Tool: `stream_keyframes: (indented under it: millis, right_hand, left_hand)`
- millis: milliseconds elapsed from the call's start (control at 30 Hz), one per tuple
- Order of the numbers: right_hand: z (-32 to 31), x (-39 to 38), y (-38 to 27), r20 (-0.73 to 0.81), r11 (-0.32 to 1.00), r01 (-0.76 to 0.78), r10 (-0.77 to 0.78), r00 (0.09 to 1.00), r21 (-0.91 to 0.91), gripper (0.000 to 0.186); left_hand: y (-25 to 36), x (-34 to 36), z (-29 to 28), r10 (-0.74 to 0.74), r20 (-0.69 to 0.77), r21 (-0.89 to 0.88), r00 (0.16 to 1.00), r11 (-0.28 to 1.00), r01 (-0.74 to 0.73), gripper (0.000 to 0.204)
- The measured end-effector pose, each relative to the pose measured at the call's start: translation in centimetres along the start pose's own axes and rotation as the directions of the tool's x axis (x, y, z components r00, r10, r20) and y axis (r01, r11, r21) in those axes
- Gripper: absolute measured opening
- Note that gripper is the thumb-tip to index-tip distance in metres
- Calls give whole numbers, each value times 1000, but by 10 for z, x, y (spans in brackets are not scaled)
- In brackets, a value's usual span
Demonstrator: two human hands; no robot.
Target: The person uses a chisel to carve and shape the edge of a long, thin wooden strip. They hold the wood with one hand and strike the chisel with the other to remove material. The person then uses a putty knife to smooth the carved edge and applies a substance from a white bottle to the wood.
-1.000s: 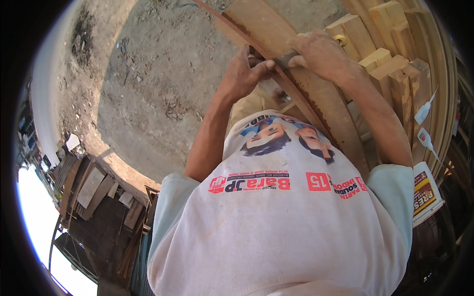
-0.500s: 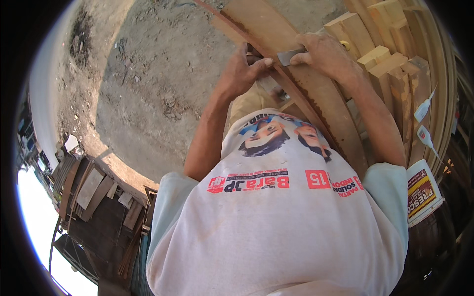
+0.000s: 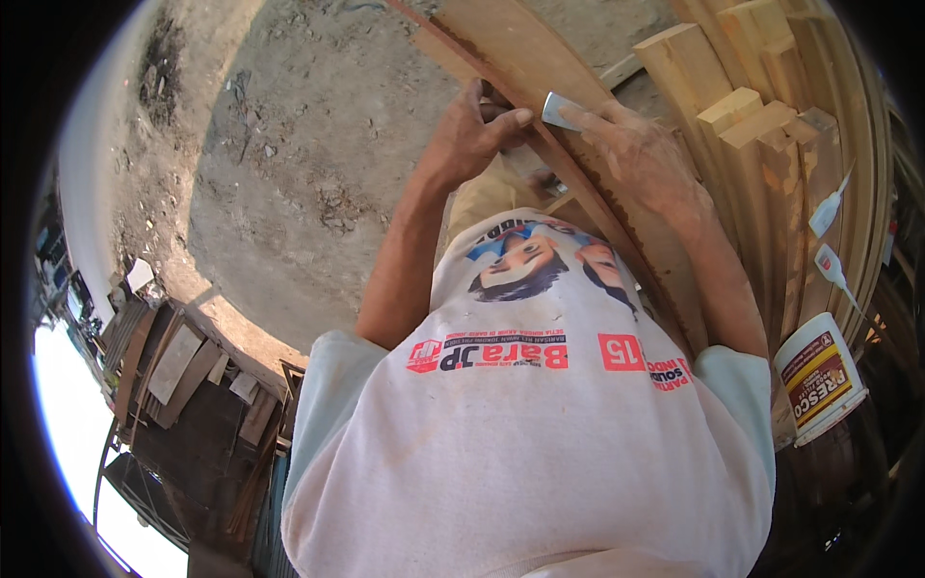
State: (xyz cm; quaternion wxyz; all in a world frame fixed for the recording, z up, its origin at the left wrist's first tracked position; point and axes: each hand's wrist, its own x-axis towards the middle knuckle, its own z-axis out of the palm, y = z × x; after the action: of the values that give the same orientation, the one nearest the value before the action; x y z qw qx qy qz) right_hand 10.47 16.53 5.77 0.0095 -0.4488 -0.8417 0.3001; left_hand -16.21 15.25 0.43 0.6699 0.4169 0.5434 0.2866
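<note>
A long wooden board (image 3: 520, 53) lies slantwise in front of me, with a narrow reddish strip (image 3: 588, 178) standing along its left side. Dark brown residue runs down the seam between them. My left hand (image 3: 472, 135) is closed on the strip's edge, thumb on the near side and some fingers hidden. In my right hand (image 3: 636, 154) is a flat scraper blade (image 3: 559, 111), pale and bright, pinched between thumb and fingers. Its end rests at or just over the strip, close to the left thumb; whether it touches cannot be told.
Several cut timber pieces (image 3: 761, 135) stand stacked at the right. Two white nozzle bottles (image 3: 827, 214) and a white tub (image 3: 819, 380) with a dark red label are beside them. Bare ground (image 3: 289, 173) spreads to the left, with scrap boards (image 3: 178, 366) at lower left.
My right hand has shifted down toward me and turned, and its forearm has swung inward. The blade has tilted and now looks brighter. My left hand keeps its place on the strip.
</note>
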Motion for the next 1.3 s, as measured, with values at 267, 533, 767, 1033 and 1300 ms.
stream_keyframes:
  millis: [267, 533, 767, 1033, 1300]
  right_hand:
    - [-2, -14, 16, -37, 999, -12, 11, 999, -38, 54]
    - [43, -24, 8, -143, 986, -65, 87, 986, 154, 54]
    - [45, -30, -2, -149, 989, -100, 115, 982, 105, 53]
    - [46, 6, -5, -207, 994, -21, 43, 977, 107, 57]
    - [26, 66, -22, -283, 988, -66, 103, 954, 137, 42]
  left_hand:
    - [8, -3, 1, -42, 4, 7, 999, 999, 42, 85]
    - [2, -2, 1, -21, 7, 16, 1000, 1000, 21, 88]
    - [5, -2, 2, -13, -7, 35, 1000, 999, 13, 78]
    - [2, 2, 1, -11, 19, 58, 1000, 998, 10, 80]
    - [8, 0, -1, -26, 38, 21, 999, 999, 26, 71]
